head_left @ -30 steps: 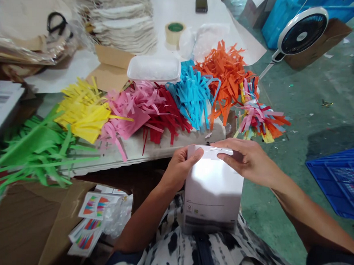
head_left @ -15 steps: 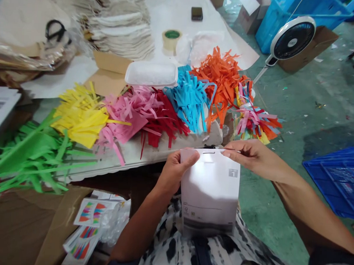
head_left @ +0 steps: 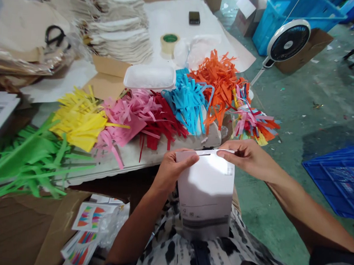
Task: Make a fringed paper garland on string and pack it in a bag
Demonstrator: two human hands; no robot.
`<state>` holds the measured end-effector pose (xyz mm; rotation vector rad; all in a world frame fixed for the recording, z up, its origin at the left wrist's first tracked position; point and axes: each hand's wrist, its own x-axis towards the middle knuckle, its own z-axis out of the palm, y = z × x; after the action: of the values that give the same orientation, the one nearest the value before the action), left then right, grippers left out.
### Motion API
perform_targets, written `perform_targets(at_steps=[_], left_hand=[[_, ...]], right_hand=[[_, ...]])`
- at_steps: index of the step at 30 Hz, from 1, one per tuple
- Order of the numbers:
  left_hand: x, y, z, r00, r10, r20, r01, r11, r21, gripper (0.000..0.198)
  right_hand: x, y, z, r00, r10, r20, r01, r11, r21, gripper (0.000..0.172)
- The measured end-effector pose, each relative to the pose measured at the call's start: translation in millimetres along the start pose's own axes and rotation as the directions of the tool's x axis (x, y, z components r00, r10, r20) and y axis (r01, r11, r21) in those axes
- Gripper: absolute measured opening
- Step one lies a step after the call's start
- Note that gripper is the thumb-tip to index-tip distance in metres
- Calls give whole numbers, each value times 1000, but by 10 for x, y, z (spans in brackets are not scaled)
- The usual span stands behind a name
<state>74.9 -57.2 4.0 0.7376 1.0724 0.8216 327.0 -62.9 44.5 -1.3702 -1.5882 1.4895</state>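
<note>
A white printed card [head_left: 205,188] with a slot near its top edge hangs upright in front of my lap. My left hand [head_left: 175,165] pinches its upper left corner, thumb on the near face. At the upper right edge, my right hand [head_left: 246,157] grips the card between thumb and fingers. Bright light falls across the upper part of the card. Whatever lies behind it is hidden. Just beyond the hands, along the table edge, are fringed paper bundles: red [head_left: 165,120], blue [head_left: 187,101] and orange [head_left: 218,87].
Pink [head_left: 131,115], yellow [head_left: 79,122] and green [head_left: 32,157] fringes lie to the left. A multicoloured tassel [head_left: 254,118] hangs at the table corner, near a fan [head_left: 289,41]. Below left, a cardboard box [head_left: 20,227] holds printed cards [head_left: 89,218]. A blue crate [head_left: 336,178] stands right.
The card has shifted slightly left and tilted a little, its top edge leaning; both hands keep hold of it. The view has moved slightly.
</note>
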Motion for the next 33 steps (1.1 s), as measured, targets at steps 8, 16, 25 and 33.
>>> perform_targets(at_steps=[8, 16, 25, 33], left_hand=[[-10, -14, -72, 998, 2, -56, -4, 999, -42, 41], [29, 95, -146, 999, -27, 38, 30, 997, -64, 37], [-32, 84, -110, 997, -2, 75, 4, 1000, -31, 38], [29, 76, -177, 961, -54, 270, 69, 997, -44, 50]], right_hand=[[-43, 35, 62, 998, 52, -24, -47, 984, 174, 37], [-118, 1, 126, 995, -45, -93, 46, 999, 12, 37], [-119, 109, 173, 998, 54, -45, -43, 976, 215, 38], [-94, 263, 187, 993, 95, -65, -76, 964, 253, 35]])
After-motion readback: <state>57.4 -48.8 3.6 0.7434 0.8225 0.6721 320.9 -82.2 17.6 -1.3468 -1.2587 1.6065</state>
